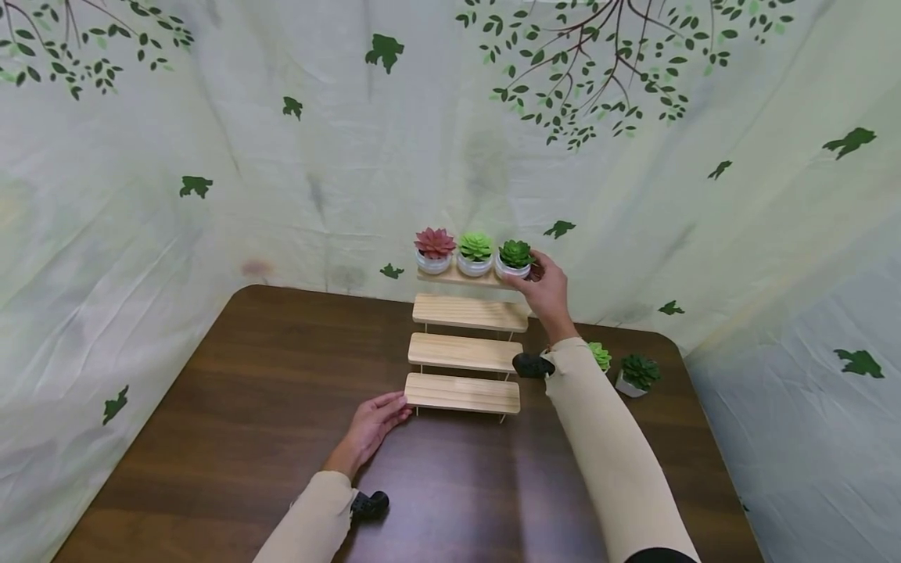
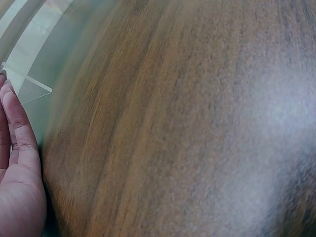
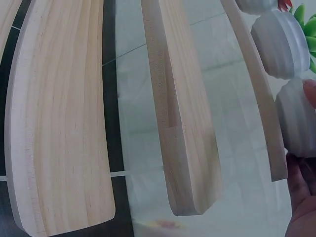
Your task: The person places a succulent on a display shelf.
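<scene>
A four-tier wooden display stand [image 1: 463, 392] rises in steps toward the back of the table. Its top tier carries three potted succulents in white round pots: a red succulent [image 1: 435, 244], a light green succulent [image 1: 475, 247] and a dark green succulent [image 1: 517, 254]. My right hand [image 1: 549, 291] holds the dark green one by its pot [image 3: 297, 118] at the tier's right end, thumb in front. My left hand [image 1: 376, 426] has its fingertips at the left end of the lowest tier, with the fingers [image 2: 19, 123] stretched fairly straight.
On the right part of the brown table [image 1: 281, 391] stand two more plants, a light green succulent [image 1: 600, 356] partly behind my right sleeve and a dark green plant [image 1: 639, 371] in a white pot. A leaf-printed cloth [image 1: 317, 156] hangs close behind the stand.
</scene>
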A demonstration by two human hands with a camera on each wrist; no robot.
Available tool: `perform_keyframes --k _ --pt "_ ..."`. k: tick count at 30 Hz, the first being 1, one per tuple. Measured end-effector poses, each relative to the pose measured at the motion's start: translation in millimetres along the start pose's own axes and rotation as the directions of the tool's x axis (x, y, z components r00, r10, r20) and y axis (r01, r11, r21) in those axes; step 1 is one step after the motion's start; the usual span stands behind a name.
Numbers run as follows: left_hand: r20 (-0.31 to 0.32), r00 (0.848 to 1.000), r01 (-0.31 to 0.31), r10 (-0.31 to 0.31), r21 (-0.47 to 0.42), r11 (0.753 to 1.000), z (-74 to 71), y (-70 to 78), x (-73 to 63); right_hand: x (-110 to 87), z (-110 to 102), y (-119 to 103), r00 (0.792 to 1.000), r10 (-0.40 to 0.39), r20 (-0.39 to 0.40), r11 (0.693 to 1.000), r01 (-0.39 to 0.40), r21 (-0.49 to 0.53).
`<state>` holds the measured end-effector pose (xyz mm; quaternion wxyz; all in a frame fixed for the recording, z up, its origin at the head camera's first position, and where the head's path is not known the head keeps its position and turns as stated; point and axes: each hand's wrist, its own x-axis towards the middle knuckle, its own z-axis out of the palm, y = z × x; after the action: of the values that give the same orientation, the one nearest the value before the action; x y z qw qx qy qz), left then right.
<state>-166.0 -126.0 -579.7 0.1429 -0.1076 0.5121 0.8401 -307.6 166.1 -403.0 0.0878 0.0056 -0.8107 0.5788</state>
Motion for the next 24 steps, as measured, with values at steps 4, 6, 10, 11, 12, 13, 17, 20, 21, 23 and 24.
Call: perform_keyframes --k 4,6,10,11,12,13,17,20,21,23,24 --pt "-0.001 1.000 -0.002 0.002 -0.006 1.000 0.8 0.5 -0.9 -0.3 0 0 1.000 0.002 0.009 1.000 -0.002 0.013" --pt "-0.009 1.000 -0.001 0.001 -0.012 1.000 1.2 0.5 -0.9 -1.8 -1 1 1.000 -0.004 0.016 1.000 0.003 0.027" --pt "-0.011 1.000 0.000 0.000 -0.003 1.000 2.0 0.9 -0.4 -8.0 -10 4 1.000 -0.021 0.017 0.998 0.020 0.057" --pt "-0.014 1.000 -0.002 0.002 -0.004 1.000 2.2 0.8 -0.2 -9.9 -14 6 1.000 -0.025 0.014 0.998 0.024 0.060" --pt "-0.016 1.000 -0.003 0.003 -0.005 1.000 2.6 0.8 0.0 -12.3 -18 8 1.000 -0.029 0.006 0.998 0.028 0.065" --pt "-0.016 1.000 -0.005 0.005 -0.006 1.000 2.7 0.9 0.1 -14.6 -22 10 0.999 -0.032 -0.002 0.997 0.032 0.064" --pt "-0.021 1.000 -0.010 0.010 -0.010 1.000 2.6 0.2 0.6 -26.2 -42 23 0.998 -0.045 -0.042 0.998 0.047 0.040" --pt "-0.021 1.000 -0.007 0.007 -0.006 1.000 2.6 -0.3 0.2 -36.0 -61 34 0.996 -0.033 -0.078 0.999 0.035 0.021" --pt "-0.025 1.000 -0.007 0.007 -0.009 1.000 2.9 -0.4 -0.2 -38.7 -67 38 0.996 -0.025 -0.087 0.999 0.027 0.021" --pt "-0.029 1.000 -0.011 0.011 -0.010 1.000 2.9 -0.7 -0.8 -43.8 -81 47 0.994 -0.008 -0.113 1.000 0.010 0.013" --pt "-0.029 0.999 -0.012 0.012 -0.011 1.000 3.1 -0.8 -1.0 -46.1 -88 52 0.991 0.000 -0.130 1.000 0.001 0.012"
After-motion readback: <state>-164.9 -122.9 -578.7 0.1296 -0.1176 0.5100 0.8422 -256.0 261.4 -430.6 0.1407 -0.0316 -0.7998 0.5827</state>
